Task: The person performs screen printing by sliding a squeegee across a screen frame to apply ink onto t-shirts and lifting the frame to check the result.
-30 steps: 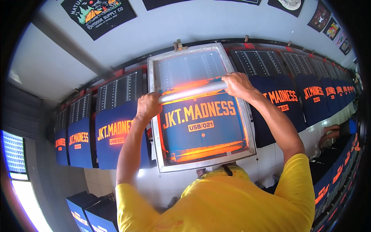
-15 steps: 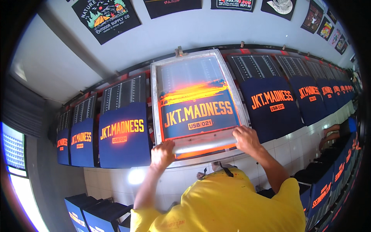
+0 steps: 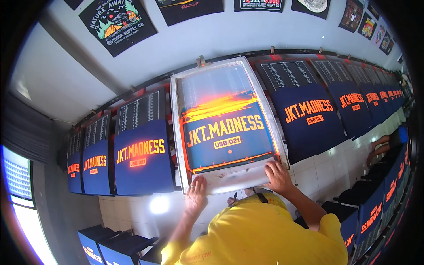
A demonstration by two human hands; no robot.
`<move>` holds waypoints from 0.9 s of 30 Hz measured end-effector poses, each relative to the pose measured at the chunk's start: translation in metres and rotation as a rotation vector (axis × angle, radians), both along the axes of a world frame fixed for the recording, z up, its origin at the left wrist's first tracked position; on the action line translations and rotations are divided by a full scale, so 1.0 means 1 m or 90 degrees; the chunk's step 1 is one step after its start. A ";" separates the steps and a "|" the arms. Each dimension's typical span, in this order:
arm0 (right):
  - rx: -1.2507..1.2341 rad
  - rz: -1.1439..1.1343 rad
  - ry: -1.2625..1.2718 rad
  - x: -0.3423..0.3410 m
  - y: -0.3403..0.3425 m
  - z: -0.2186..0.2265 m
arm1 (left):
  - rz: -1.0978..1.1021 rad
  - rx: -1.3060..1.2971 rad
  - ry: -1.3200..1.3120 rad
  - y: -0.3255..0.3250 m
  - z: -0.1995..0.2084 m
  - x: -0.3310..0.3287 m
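My left hand [image 3: 197, 194] and my right hand [image 3: 278, 176] grip the two ends of a wide, pale squeegee [image 3: 234, 177]. It lies across the near end of a silkscreen frame [image 3: 175, 101] with metal edges. Through the mesh shows orange lettering on dark blue cloth. A thick smear of orange ink [image 3: 221, 107] spreads over the far half of the mesh, and thin orange lines run down its sides. A narrow ink streak lies just beyond the squeegee blade, whose edge is hidden.
Dark blue printed cloth panels lie on boards to the left [image 3: 143, 172] and right [image 3: 307, 137] in a long row. A metal rail [image 3: 145, 84] runs behind them. More printed panels [image 3: 375, 203] stand behind me. A person's leg [image 3: 375, 148] shows at the far right.
Both hands have drawn the squeegee toward me, to the near end of the frame. More of the near mesh is uncovered, with an ink streak left there.
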State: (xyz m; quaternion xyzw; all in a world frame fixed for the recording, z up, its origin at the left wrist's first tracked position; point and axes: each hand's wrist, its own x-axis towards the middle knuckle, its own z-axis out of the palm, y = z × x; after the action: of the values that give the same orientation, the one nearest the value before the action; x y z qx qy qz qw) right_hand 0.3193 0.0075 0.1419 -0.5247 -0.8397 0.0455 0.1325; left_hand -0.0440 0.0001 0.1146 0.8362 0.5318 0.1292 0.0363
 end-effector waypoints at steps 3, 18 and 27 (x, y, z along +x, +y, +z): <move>-0.029 -0.007 0.040 -0.008 0.042 -0.005 | 0.014 -0.087 0.034 0.039 -0.006 -0.011; -0.072 -0.433 0.545 0.072 0.149 -0.116 | 0.433 -0.137 -0.278 0.129 -0.030 -0.062; -0.067 -0.464 0.598 0.074 0.160 -0.110 | 0.597 -0.301 -0.506 0.141 -0.073 -0.085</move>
State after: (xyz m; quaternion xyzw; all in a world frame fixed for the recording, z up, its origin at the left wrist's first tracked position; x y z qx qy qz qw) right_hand 0.3930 0.1673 0.0315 -0.7087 -0.4532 0.2659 0.4708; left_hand -0.1286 0.1409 0.0414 0.3740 0.7997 0.3101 0.3527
